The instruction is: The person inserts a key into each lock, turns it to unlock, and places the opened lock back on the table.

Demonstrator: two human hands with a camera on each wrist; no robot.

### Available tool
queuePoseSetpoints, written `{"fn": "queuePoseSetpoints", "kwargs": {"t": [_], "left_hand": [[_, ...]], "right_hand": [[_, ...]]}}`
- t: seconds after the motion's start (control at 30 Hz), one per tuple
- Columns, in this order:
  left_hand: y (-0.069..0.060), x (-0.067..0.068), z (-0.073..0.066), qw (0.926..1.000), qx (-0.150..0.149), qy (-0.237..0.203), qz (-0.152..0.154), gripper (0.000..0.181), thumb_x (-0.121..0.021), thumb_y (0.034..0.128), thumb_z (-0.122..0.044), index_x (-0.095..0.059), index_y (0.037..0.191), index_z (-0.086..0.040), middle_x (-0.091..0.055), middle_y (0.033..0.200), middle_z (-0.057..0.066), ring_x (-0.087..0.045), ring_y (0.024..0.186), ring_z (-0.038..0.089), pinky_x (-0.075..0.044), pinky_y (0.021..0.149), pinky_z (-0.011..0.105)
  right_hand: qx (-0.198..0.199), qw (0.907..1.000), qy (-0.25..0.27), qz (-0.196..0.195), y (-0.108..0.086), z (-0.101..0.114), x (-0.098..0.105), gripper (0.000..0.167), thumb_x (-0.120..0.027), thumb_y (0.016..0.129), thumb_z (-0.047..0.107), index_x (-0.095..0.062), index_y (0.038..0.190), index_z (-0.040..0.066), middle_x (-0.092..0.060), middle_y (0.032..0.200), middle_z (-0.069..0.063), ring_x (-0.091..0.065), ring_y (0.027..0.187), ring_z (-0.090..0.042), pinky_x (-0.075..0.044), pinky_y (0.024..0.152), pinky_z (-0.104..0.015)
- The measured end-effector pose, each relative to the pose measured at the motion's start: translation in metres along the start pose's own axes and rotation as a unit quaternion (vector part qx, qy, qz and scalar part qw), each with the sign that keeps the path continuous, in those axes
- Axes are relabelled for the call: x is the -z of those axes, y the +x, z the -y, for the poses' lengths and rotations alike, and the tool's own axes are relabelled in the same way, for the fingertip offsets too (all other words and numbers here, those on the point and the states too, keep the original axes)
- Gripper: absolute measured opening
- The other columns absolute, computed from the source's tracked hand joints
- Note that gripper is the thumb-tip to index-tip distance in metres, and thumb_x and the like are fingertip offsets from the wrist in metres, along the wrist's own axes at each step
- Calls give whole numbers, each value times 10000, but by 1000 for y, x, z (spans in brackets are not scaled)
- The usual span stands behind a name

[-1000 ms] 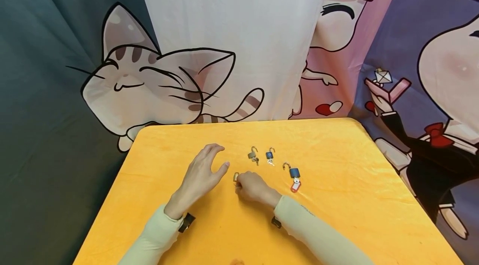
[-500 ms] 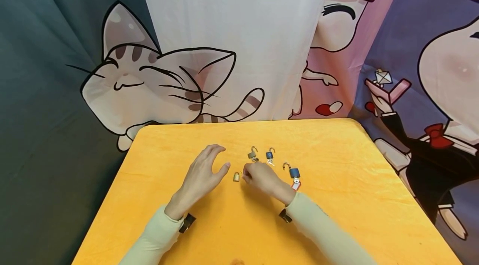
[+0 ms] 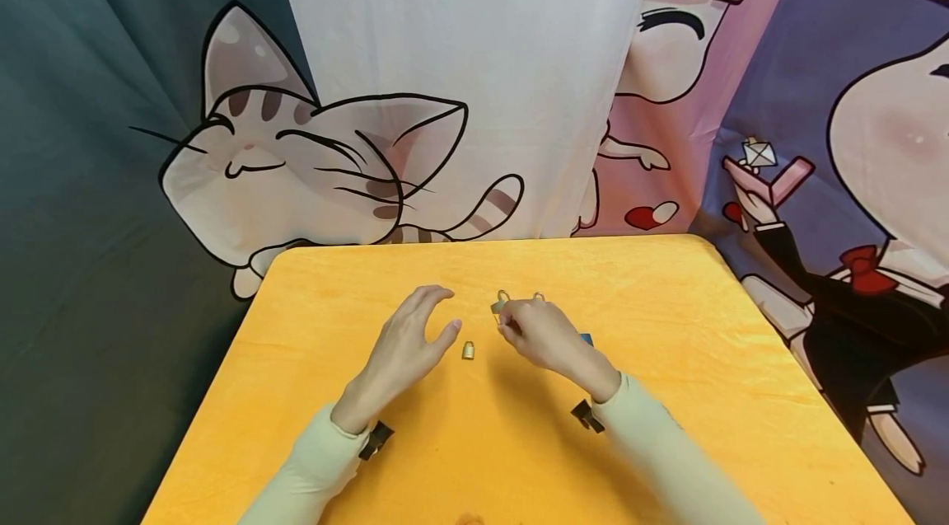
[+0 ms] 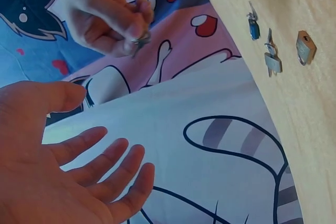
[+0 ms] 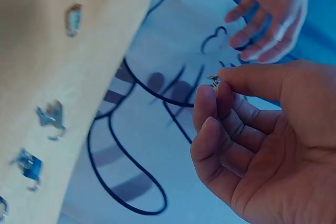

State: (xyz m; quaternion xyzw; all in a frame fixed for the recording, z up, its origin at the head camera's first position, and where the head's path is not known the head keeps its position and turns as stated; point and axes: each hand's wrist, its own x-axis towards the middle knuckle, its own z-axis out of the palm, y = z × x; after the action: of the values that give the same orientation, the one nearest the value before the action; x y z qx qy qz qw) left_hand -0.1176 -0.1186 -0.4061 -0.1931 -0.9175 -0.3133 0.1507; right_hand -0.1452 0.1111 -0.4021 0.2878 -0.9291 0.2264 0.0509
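My left hand [image 3: 404, 348] hovers above the yellow table with its fingers spread and nothing in them. To its right, a small brass padlock [image 3: 468, 350] stands alone on the cloth, its shackle down. My right hand [image 3: 544, 333] is raised over the table and pinches a small metal key [image 4: 140, 41] between thumb and fingers; whether it is one key or more I cannot tell. Partly behind that hand are a grey padlock [image 4: 273, 63] with keys and a small blue padlock [image 4: 254, 29]. A larger blue padlock [image 3: 586, 339] is mostly hidden by the right wrist.
The yellow cloth [image 3: 415, 467] covers the whole table. Its far edge meets a hanging printed curtain [image 3: 474, 55] with a cartoon cat. Dark wrist cameras sit under both cuffs.
My right hand has drawn back from the brass padlock, moving right and up with the key. It now blocks the view of the other padlocks. The left hand has barely shifted.
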Motion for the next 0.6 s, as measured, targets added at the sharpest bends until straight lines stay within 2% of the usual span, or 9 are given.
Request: {"fn": "queuePoseSetpoints", "kwargs": {"t": [0.07,0.1,0.13,0.2,0.23,0.4,0.6], "left_hand": [[1,0,-1,9999,-61,-88,-62,383,-623,961,-323,-580,1305,-162,-591,1310,3,-603,1173,213,-531,934,430],[2,-1,-2,9998,-105,-135,-95,370,-619,964,-316,-585,1300,-163,-603,1289,-4,-612,1152,203,-537,917,419],[3,-1,-2,9996,-159,-183,-126,358,-616,967,-310,-591,1293,-164,-615,1266,-11,-619,1127,191,-541,896,405],[4,-1,-2,9991,-286,-271,-182,340,-610,973,-307,-601,1282,-166,-637,1222,-22,-630,1088,168,-546,861,381],[5,-1,-2,9987,-360,-312,-202,334,-609,975,-307,-606,1278,-166,-646,1204,-24,-635,1074,162,-546,845,370],[9,-1,-6,9958,-745,-444,-306,317,-605,980,-314,-623,1255,-157,-674,1145,-19,-656,1029,156,-549,784,339],[13,0,-12,9908,-1148,-528,-484,288,-630,969,-281,-641,1223,-144,-689,1100,-20,-660,989,128,-547,750,305]], "right_hand": [[26,9999,25,-97,-2,1,9,76,-663,937,136,-669,863,117,-630,742,54,-476,574,-18,-566,754,-414],[61,9999,4,-153,-2,2,13,73,-666,935,140,-669,865,118,-630,740,55,-471,578,-20,-560,746,-376],[102,9998,1,-196,-2,3,17,67,-670,932,138,-673,869,115,-631,743,53,-468,583,-24,-548,692,-323],[209,9994,-37,-285,-3,4,25,62,-677,926,140,-677,873,108,-628,737,51,-463,581,-31,-452,557,-233],[264,9991,-71,-329,-3,4,28,52,-683,922,140,-682,882,106,-629,739,58,-465,583,-27,-429,551,-207],[554,9972,-175,-473,-5,6,44,56,-690,920,155,-682,888,110,-599,720,73,-441,571,-17,-397,547,-189],[797,9958,-105,-445,-8,10,54,51,-684,927,154,-662,885,135,-563,704,98,-417,555,-10,-372,529,-180]]}}
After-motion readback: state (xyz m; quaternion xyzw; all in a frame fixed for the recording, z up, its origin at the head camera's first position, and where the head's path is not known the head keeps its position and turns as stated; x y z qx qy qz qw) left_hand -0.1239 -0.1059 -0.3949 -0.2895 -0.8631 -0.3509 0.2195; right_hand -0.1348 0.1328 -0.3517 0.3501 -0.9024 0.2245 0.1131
